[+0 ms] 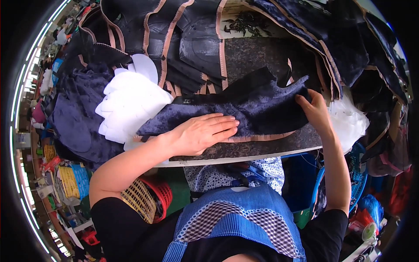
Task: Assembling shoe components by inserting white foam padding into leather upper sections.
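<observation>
My right grip [316, 109] pinches this long navy plush piece [257, 111] mid-frame, left grip [201, 133] flat on it; probably light, floppy, best edge-held.

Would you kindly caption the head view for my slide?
Left hand on dark plush piece, right hand pinching its edge.

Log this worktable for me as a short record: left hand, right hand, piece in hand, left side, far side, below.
Left hand: flat on the dark plush piece, fingers extended
Right hand: pinching that piece near its right end
Piece in hand: lying across the speckled table
Left side: white layered pieces, fanned out
Far side: black pieces with tan edging
Below: yellow basket beside red basket
</observation>
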Demonstrator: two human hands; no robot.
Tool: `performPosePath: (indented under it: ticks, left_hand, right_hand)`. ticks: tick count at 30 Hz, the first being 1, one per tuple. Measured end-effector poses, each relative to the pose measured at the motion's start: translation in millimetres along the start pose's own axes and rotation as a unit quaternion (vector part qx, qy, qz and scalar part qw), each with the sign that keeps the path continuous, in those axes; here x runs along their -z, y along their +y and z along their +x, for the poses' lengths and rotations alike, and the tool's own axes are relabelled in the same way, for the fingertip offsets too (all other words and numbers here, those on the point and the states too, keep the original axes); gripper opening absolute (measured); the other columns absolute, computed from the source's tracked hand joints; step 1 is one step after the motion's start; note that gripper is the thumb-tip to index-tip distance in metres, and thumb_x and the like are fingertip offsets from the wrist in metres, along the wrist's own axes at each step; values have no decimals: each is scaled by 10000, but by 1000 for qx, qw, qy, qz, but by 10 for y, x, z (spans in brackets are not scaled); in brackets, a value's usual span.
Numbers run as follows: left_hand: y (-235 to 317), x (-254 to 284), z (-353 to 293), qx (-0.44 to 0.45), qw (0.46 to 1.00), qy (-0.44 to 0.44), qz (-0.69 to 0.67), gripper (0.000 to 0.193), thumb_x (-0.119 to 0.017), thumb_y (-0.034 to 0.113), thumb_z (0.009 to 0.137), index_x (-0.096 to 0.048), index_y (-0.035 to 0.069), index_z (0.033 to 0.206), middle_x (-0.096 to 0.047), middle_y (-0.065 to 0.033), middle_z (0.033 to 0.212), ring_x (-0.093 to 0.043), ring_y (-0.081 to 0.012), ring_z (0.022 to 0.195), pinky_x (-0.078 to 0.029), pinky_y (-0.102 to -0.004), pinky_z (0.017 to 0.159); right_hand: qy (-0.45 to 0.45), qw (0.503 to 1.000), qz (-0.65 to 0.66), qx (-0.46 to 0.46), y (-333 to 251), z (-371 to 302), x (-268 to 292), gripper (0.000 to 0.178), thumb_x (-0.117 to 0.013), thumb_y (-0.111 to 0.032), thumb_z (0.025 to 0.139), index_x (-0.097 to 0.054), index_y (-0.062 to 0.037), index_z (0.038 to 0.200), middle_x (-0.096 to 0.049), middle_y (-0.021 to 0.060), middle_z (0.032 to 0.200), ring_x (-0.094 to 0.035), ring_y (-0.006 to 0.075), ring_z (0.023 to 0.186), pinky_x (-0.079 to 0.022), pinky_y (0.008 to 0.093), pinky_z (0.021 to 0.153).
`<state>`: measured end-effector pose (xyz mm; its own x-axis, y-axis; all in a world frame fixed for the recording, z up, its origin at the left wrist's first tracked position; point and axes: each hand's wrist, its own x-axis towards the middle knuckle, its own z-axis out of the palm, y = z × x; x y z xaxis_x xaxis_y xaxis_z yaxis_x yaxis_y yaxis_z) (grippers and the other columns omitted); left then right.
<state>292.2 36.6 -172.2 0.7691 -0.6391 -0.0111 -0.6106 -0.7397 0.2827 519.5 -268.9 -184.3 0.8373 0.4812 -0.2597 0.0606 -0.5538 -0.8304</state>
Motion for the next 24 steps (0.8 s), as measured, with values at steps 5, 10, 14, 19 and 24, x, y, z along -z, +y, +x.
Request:
performPosePath:
  ticks: [5, 10, 14, 19, 24]
  left_hand:
    - [251, 3, 408, 97, 994, 14, 41, 801, -752, 359, 802, -506, -43, 1450, -604, -150, 1249, -577, -286, 1165, -426, -415, 1062]
    - [209, -249, 594, 46, 984, 85, 148, 739, -691, 444, 913, -512, -6, 1471, -540, -147, 1417, -505, -291, 1316, -364, -438, 1150]
    - [93, -311, 691, -5, 999, 44, 13, 721, -633, 396, 965, -394, 96, 1576, -314, -149, 1669, -275, -313, 1554, -218, -474, 1274]
    - [77, -237, 734, -8, 998, 52, -38, 767, -696, 441, 917, -435, 87, 1545, -348, -147, 1648, -312, -323, 1536, -268, -477, 1247]
    - [297, -265, 995, 77, 992, 90, 51, 835, -680, 576, 896, -470, 43, 1503, -520, -144, 1318, -515, -314, 1226, -411, -430, 1080]
  right_hand:
    - [124, 973, -133, 138, 70, -80, -196, 235, -709, -186, 935, -624, 33, 947, -632, 206, 736, -623, 248, 635, -472, 396, 604]
    - [187, 948, -187, 175, 103, -74, -339, 279, -730, -213, 885, -543, -5, 875, -623, 228, 787, -624, 449, 744, -471, 496, 623]
    - [212, 906, -265, 254, 142, -40, -396, 286, -745, -226, 873, -532, -38, 905, -655, 187, 852, -679, 421, 811, -539, 485, 667]
    - [151, 949, -217, 170, 103, 115, -205, 287, -752, -229, 849, -582, -19, 945, -654, 178, 846, -672, 370, 759, -530, 438, 677]
    - [-2, 985, 12, 170, 59, 88, 67, 225, -669, -111, 791, -568, 6, 954, -553, 114, 779, -516, 160, 777, -470, 355, 731]
